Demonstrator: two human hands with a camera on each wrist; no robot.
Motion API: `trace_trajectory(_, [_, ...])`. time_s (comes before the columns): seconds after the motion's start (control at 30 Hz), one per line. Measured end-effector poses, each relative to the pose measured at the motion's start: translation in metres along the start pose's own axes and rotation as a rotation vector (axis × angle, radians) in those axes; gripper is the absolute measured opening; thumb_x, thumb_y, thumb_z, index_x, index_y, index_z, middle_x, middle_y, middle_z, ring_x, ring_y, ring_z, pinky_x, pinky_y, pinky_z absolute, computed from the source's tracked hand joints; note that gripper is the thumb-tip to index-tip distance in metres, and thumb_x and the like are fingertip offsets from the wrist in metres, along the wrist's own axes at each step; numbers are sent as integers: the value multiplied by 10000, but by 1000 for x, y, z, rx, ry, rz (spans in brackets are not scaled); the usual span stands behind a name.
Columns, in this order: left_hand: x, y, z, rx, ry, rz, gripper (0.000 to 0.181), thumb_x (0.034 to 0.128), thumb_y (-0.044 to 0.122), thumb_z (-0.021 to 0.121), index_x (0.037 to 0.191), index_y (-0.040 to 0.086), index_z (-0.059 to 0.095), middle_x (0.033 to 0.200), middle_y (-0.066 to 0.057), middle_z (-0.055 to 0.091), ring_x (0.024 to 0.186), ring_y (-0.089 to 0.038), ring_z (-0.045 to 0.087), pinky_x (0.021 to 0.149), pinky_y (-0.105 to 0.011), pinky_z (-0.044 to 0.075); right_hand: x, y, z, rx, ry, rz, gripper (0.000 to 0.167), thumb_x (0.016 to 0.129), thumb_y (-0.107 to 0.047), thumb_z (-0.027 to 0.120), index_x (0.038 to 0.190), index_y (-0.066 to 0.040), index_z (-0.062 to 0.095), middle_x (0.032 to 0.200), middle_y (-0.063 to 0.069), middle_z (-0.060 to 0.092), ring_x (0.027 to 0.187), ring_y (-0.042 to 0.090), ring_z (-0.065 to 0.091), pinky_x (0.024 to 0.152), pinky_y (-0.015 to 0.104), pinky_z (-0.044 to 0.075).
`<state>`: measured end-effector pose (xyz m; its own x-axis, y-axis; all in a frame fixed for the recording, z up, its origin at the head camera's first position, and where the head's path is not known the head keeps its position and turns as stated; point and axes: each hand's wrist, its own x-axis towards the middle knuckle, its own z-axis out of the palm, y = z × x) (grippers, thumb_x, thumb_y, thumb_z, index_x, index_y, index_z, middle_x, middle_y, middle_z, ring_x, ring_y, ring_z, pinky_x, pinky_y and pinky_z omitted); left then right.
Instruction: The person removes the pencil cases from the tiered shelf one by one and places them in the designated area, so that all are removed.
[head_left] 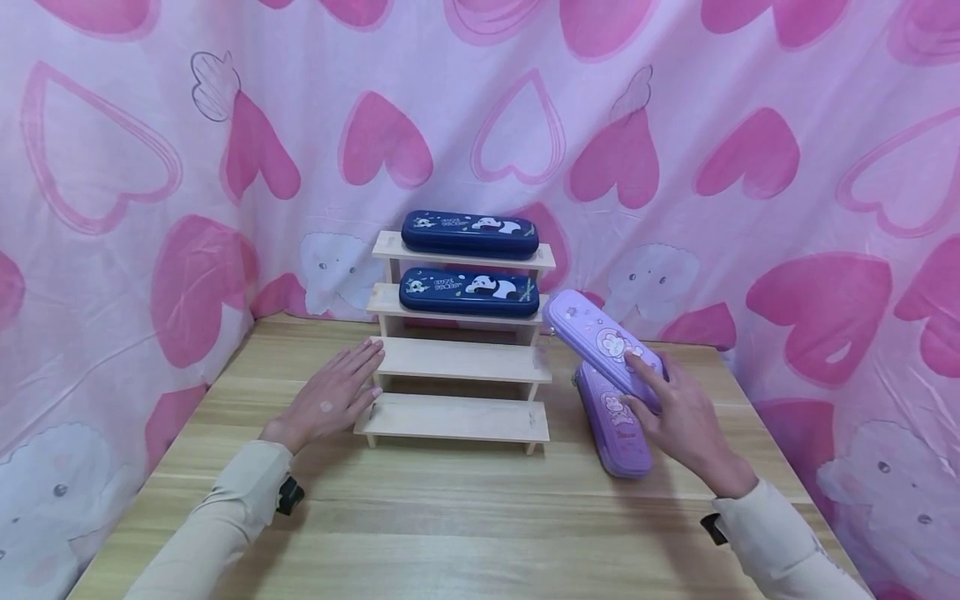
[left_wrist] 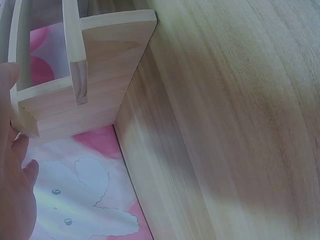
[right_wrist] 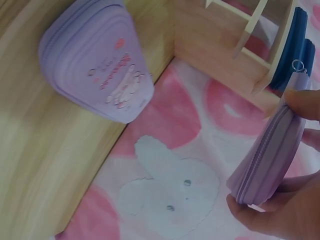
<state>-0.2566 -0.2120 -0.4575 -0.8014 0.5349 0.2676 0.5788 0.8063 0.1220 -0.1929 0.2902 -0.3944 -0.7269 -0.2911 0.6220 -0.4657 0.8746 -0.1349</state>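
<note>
My right hand (head_left: 686, 417) grips a light purple pencil case (head_left: 588, 329) with a bunny picture, held tilted above the table to the right of a stepped wooden rack (head_left: 461, 360). In the right wrist view the thumb and fingers hold this case by its edges, its zip and ring showing. Beneath it a second purple pencil case (head_left: 622, 442) lies on the table, partly covered. My left hand (head_left: 330, 400), fingers extended, is at the rack's left side; in the left wrist view its fingers lie against a board end. Two navy panda pencil cases (head_left: 468, 292) occupy the upper two steps.
The rack's lower two steps (head_left: 457, 417) are bare boards. It stands on a wood-grain table (head_left: 420, 533), near the back edge. A pink heart-print curtain (head_left: 517, 125) hangs behind the table and along both sides.
</note>
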Motion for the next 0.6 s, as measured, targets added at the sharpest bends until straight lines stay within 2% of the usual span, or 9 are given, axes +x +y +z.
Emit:
trace_trajectory(0.2, [0,1,0,-16,5,-2,630,1026,329,525,1544,25,333,1646,-132,282,1537,-328,238,1256,-517,201,-9,8,2,-28,13,93,614,744,-102,831,1324,-75,630,1063,304,591,809,389,559,637,537,469])
trace_trajectory(0.4, [0,1,0,-13,-1,-3,632,1024,325,529,1542,20,334,1645,-135,284,1536,-332,238,1257,-516,199,-18,17,6,-60,39,153,620,722,-91,848,1306,-64,643,937,265,571,720,351,520,582,485,421])
trace_trajectory(0.6, [0,1,-1,-4,-3,-4,639,1021,330,532,1543,21,332,1645,-135,283,1535,-337,238,1253,-525,209,-27,25,10,-104,24,243,604,737,-103,844,1302,-57,636,943,306,565,694,373,529,564,552,468])
